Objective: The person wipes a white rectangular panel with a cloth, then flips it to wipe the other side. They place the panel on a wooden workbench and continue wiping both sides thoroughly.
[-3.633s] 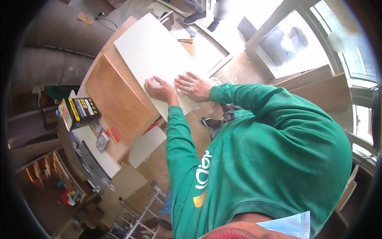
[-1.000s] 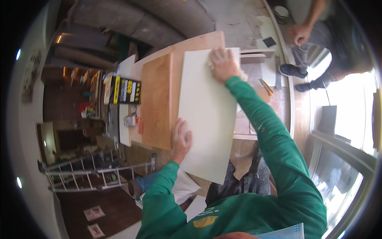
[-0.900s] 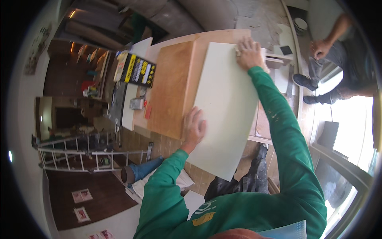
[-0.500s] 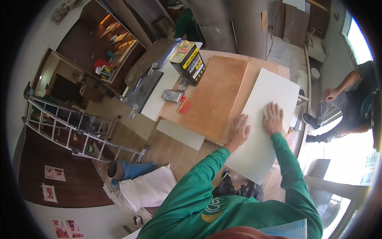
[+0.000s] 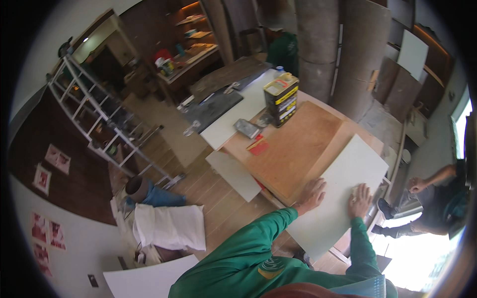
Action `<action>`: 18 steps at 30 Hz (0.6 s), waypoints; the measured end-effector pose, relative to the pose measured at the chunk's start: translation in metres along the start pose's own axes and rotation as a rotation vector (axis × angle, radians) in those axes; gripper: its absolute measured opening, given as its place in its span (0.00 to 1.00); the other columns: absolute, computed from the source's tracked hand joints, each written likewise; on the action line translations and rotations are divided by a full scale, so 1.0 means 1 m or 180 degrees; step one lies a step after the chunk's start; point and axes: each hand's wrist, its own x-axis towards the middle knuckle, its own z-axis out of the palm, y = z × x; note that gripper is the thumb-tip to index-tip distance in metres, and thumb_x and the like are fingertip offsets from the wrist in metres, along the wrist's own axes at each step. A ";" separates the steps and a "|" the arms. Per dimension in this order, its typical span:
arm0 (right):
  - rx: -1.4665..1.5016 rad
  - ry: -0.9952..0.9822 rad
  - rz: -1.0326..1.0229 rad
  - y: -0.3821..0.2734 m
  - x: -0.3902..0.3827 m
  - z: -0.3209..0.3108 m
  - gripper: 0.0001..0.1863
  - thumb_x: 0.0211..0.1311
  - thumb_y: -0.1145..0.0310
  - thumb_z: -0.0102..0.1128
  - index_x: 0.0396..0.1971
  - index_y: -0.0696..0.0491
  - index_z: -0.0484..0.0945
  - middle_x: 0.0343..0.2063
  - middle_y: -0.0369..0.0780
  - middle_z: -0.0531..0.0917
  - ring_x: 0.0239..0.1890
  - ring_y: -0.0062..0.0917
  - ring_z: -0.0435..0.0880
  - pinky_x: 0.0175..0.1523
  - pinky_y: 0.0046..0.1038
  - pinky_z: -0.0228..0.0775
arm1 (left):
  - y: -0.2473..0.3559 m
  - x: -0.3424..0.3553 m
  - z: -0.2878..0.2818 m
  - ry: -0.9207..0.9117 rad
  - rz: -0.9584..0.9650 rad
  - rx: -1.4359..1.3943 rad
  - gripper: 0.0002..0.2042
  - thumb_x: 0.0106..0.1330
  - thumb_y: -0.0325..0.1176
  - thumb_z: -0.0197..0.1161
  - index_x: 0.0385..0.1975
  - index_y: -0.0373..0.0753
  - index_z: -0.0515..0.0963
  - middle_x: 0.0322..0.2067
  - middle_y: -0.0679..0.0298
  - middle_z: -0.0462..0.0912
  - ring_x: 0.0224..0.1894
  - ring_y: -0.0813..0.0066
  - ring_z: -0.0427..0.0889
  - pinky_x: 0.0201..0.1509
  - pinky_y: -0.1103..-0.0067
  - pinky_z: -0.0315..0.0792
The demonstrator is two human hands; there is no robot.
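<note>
My left hand [image 5: 310, 196] lies flat across the left long edge of a pale white panel [image 5: 343, 171], its fingers stretched out toward the panel's middle. My right hand [image 5: 359, 201] presses flat on the same panel, close to its right edge, fingers pointing away from me. Neither hand grips anything. The panel slants over the near right of the worktable and rests against a brown wooden board [image 5: 298, 149]. Beyond the board stands a black and yellow metal can [image 5: 281, 102] with a blue cap. A grey block [image 5: 247, 128] and a flat red piece [image 5: 258, 147] lie left of it.
A metal ladder [image 5: 107, 119] leans at the left. Below it are a blue-wrapped roll [image 5: 156, 193] and a white sack [image 5: 171, 226]. One person [image 5: 447, 198] sits at the right; another in green [image 5: 283, 49] bends behind the table. Large grey rolls [image 5: 360, 54] stand at the back.
The whole view has turned, so the table sits lower and the ladder higher. Both hands stay on the panel in nearly the same places.
</note>
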 end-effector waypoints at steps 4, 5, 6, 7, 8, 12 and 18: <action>-0.0429 0.0038 0.0509 0.037 0.079 0.017 0.35 0.71 0.54 0.49 0.76 0.49 0.60 0.76 0.41 0.61 0.78 0.39 0.57 0.77 0.48 0.51 | 0.009 -0.011 -0.013 0.0124 0.0002 0.0034 0.20 0.68 0.34 0.62 0.58 0.32 0.73 0.62 0.49 0.72 0.67 0.49 0.69 0.69 0.58 0.65; -0.0440 -0.0031 0.0521 0.039 0.095 0.022 0.35 0.72 0.54 0.49 0.75 0.49 0.60 0.76 0.41 0.61 0.78 0.40 0.57 0.76 0.48 0.52 | 0.009 -0.013 -0.017 0.0082 -0.0036 0.0092 0.20 0.68 0.34 0.63 0.58 0.32 0.73 0.62 0.49 0.72 0.66 0.48 0.69 0.69 0.58 0.65; -0.0453 -0.0117 0.0563 0.040 0.104 0.028 0.34 0.72 0.55 0.49 0.75 0.50 0.60 0.76 0.41 0.61 0.78 0.40 0.58 0.76 0.48 0.53 | 0.005 -0.018 -0.020 0.0010 -0.0062 0.0139 0.21 0.68 0.33 0.63 0.57 0.32 0.73 0.62 0.49 0.71 0.66 0.48 0.69 0.69 0.58 0.65; -0.0408 -0.0214 0.0533 0.038 0.111 0.030 0.34 0.72 0.54 0.48 0.75 0.50 0.60 0.76 0.41 0.61 0.78 0.39 0.57 0.77 0.47 0.52 | 0.001 -0.023 -0.021 0.0055 -0.0091 0.0174 0.20 0.68 0.33 0.63 0.57 0.32 0.73 0.62 0.49 0.72 0.66 0.48 0.69 0.70 0.58 0.65; -0.0392 -0.0318 0.0504 0.035 0.121 0.032 0.34 0.73 0.54 0.46 0.75 0.50 0.60 0.77 0.41 0.60 0.78 0.39 0.57 0.77 0.47 0.51 | -0.003 -0.028 -0.020 0.0102 -0.0125 0.0182 0.20 0.68 0.33 0.63 0.57 0.32 0.73 0.62 0.49 0.72 0.66 0.47 0.69 0.70 0.58 0.65; -0.1305 -0.0462 0.0568 0.105 0.180 0.055 0.32 0.75 0.56 0.39 0.75 0.52 0.59 0.77 0.47 0.57 0.78 0.46 0.55 0.79 0.46 0.48 | -0.012 -0.003 0.012 0.0313 0.0255 -0.0044 0.21 0.69 0.33 0.61 0.59 0.30 0.73 0.64 0.46 0.71 0.68 0.46 0.68 0.73 0.58 0.62; -0.1360 0.0406 0.0092 0.050 0.041 0.053 0.34 0.70 0.63 0.40 0.74 0.58 0.58 0.73 0.48 0.64 0.75 0.40 0.60 0.77 0.48 0.48 | -0.008 0.005 0.027 0.0040 0.0277 -0.0311 0.21 0.72 0.33 0.57 0.61 0.29 0.73 0.65 0.42 0.72 0.71 0.46 0.67 0.77 0.58 0.59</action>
